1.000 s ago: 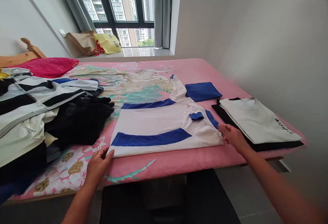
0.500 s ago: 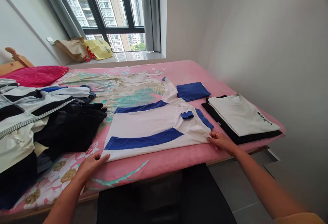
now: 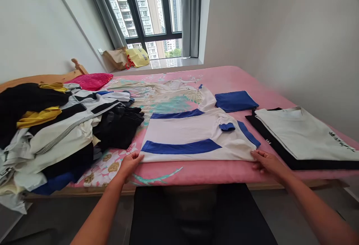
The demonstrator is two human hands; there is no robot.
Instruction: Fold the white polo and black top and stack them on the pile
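A white shirt with blue panels (image 3: 182,131) lies on the bed, its near side folded inward and one blue-cuffed sleeve resting on top. The other sleeve stretches away toward the window. My left hand (image 3: 131,164) pinches the near hem corner at the shirt's left end. At the collar end, my right hand (image 3: 266,163) grips the near edge by the shoulder between thumb and fingers. A folded blue garment (image 3: 235,101) sits just beyond the collar. Right of my right hand lie a folded white T-shirt (image 3: 300,133) and a folded black garment (image 3: 294,163) beneath it.
A loose heap of clothes (image 3: 67,125) covers the bed's left part. Behind it are a red pillow (image 3: 94,81) and a wooden headboard (image 3: 56,78). Paper bags (image 3: 116,58) stand on the window sill. The pink bed's (image 3: 196,174) near edge runs before my legs.
The view has turned left, so more of the clothes heap shows and everything sits farther right. Both hands keep hold of the shirt, which lies in much the same shape.
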